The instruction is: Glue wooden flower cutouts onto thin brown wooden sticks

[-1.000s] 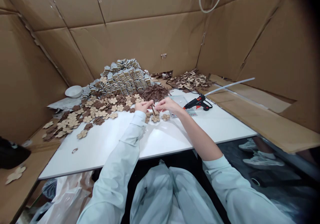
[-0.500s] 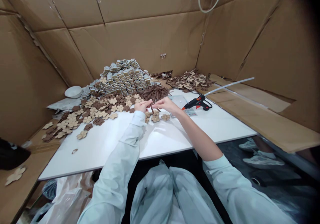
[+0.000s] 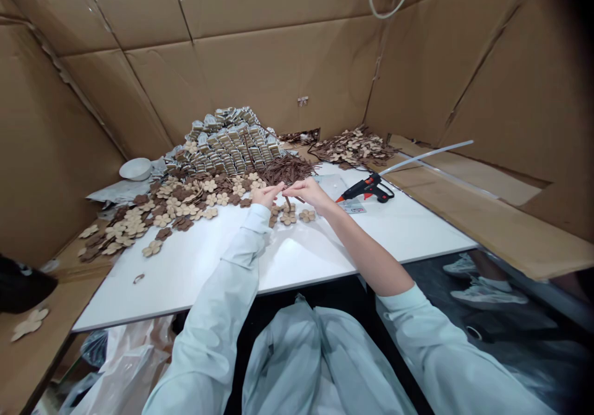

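My left hand [image 3: 267,195] and my right hand [image 3: 306,192] meet over the white table [image 3: 199,266], fingertips almost touching. Both are closed in a pinch on a thin dark brown strip [image 3: 288,205], whose end hangs down between them. Just below lie several tan flower shapes [image 3: 288,217] on the table. Behind my fingers rises a heap of similar brown strips [image 3: 288,171]. To the right of my right hand rests a black and orange glue gun [image 3: 366,188] with a long clear glue stick in its back.
Loose tan and brown flower shapes [image 3: 171,208] spread over the table's left side. Behind them stands a stack of small silvery packets [image 3: 232,146] beside a white bowl [image 3: 135,169]. More brown and tan pieces [image 3: 355,147] lie at the back right. Cardboard walls [image 3: 278,68] enclose the table.
The fingers of both hands have shifted slightly around the brown strip, and its hanging end has moved a little to the right. The glue gun and heaps stay put.
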